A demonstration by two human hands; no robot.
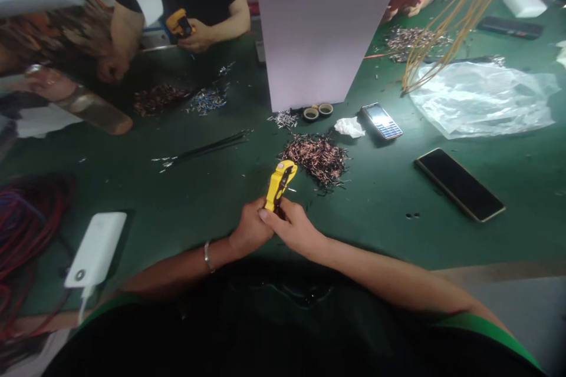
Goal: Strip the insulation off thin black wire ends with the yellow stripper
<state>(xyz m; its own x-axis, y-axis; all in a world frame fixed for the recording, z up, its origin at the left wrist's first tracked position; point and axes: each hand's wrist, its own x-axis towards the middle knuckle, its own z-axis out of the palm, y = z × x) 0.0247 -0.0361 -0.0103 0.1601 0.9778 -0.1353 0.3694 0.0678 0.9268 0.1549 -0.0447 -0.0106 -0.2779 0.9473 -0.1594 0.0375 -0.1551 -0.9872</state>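
My left hand [252,228], wearing a silver bracelet at the wrist, is closed around the lower part of a yellow and black crimping tool [277,184]. Against it, my right hand [298,227] is closed as well, its thumb laid across the tool's lower end. The tool's head points away from me, its jaws turned to the right. A tiny silver piece [292,189] shows just right of the tool; whether it is held I cannot tell. Just beyond the tool lies a heap of short copper-coloured and black pieces [319,158]. My hands hide the handles.
Behind the heap are small silver terminals [284,119], tape rolls [311,113] and a pale upright panel [313,29]. To the right lie a keypad phone [382,121], a smartphone [460,184] and a plastic bag [486,100]. A power bank [96,250] lies left. Co-workers sit opposite.
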